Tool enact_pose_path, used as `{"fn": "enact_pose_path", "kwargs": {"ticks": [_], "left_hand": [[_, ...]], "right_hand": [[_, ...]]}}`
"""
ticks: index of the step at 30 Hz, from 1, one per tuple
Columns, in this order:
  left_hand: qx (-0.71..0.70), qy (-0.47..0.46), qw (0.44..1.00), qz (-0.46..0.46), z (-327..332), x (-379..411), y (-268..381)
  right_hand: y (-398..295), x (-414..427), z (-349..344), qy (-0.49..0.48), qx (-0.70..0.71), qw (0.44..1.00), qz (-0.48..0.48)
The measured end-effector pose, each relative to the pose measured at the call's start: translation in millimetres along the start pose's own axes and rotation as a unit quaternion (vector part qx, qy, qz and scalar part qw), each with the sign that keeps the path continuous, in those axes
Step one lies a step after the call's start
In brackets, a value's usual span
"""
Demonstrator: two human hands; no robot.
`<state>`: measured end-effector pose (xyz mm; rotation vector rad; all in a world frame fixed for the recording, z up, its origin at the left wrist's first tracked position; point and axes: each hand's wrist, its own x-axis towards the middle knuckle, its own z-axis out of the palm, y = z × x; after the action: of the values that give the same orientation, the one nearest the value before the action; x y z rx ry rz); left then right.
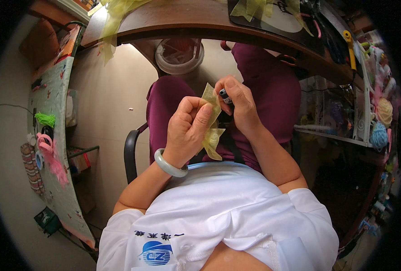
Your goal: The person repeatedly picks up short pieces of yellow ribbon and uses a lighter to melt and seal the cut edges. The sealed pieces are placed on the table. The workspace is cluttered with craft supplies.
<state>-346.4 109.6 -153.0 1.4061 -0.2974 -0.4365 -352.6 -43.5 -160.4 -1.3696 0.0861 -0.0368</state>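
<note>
Above my lap, my left hand (190, 123) pinches a strip of sheer yellow ribbon (212, 140) between thumb and bent fingers. One pointed end of the ribbon stands up past the fingertips, and the other hangs below the hand. My right hand (239, 101) is close beside it, curled around a small dark, cylindrical object (224, 95), perhaps a lighter; most of it is hidden by the fingers. The right thumb and forefinger meet near the ribbon's upper edge. Whether they touch the ribbon I cannot tell.
A wooden desk (173, 20) spans the front, with more yellow ribbon (110, 34) draped over its edge. Under it stands a white bin (180, 67). At left is a cloth-covered table (56, 125); at right, a white rack (336, 135) and balls of yarn (379, 135). A chair armrest (131, 155) flanks my left side.
</note>
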Motion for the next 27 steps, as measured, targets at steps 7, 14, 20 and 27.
{"fn": "enact_pose_path", "kwargs": {"ticks": [7, 14, 20, 27], "left_hand": [[0.043, 0.014, 0.999, 0.018, -4, 3, 2], [0.057, 0.031, 0.998, 0.013, -1, 3, 7], [0.064, 0.029, 0.997, 0.035, -1, 3, 5], [0.08, 0.003, 0.996, 0.024, 0, 0, 2]], "right_hand": [[-4, -12, 2, 0.004, 0.014, 0.999, 0.032], [2, -12, 6, 0.051, 0.006, 0.998, 0.025], [4, -11, -1, 0.024, -0.002, 0.999, 0.022], [4, -7, -2, 0.031, -0.003, 0.999, 0.028]]}}
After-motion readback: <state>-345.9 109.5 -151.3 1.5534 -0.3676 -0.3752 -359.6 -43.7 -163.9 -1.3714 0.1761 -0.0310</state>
